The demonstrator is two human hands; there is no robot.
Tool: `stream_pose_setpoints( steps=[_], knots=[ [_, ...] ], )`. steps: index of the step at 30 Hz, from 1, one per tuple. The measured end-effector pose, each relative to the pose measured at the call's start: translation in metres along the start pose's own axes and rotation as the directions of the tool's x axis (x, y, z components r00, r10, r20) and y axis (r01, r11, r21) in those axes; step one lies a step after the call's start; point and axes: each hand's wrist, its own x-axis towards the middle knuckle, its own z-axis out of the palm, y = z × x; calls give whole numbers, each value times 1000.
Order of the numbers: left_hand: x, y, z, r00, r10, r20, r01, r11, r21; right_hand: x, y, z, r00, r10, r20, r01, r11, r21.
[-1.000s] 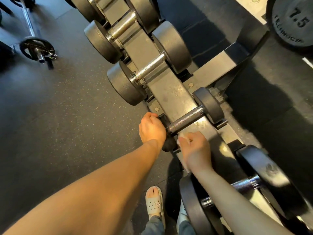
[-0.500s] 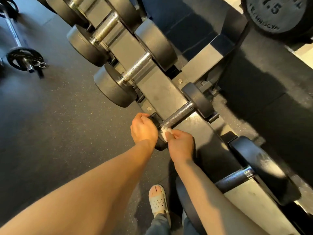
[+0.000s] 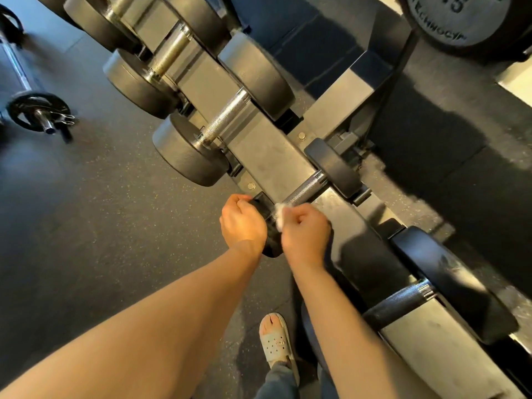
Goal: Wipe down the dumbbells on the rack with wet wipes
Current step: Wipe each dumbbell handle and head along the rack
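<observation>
Looking down from the head camera, the left hand (image 3: 242, 224) is curled over the near head of a small dumbbell (image 3: 306, 191) lying across the rack (image 3: 267, 156). The right hand (image 3: 305, 234) pinches a white wet wipe (image 3: 279, 215) (bunched small) against the knurled handle — just beside the left hand. Bigger dumbbells (image 3: 227, 113) sit farther along; a sandalled foot (image 3: 275, 339) stands on the floor (image 3: 92, 220).

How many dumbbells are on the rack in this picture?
5, partly cut off at the edges: top-left corner; next down; middle; the one under the left hand and right hand; bottom right. More may lie outside the frame.
</observation>
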Motion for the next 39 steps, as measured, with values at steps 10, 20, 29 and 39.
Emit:
stream_pose_setpoints(
  steps=[10,20,29,39],
  knots=[
    [-1,0,1,1000,6,-7,-6,1000,18,-10,19,12,996,-16,87,23,996,-84],
    [0,0,1,1000,10,-10,-10,1000,15,5,5,5,1000,-6,-24,8,998,61],
    [-1,2,0,1000,11,-9,-11,999,34,20,-2,-1,959,157,-237,-62,929,364],
    [-5,5,-2,999,36,14,-36,999,31,15,-31,-18,804,-458,380,594,637,-491]
  ],
)
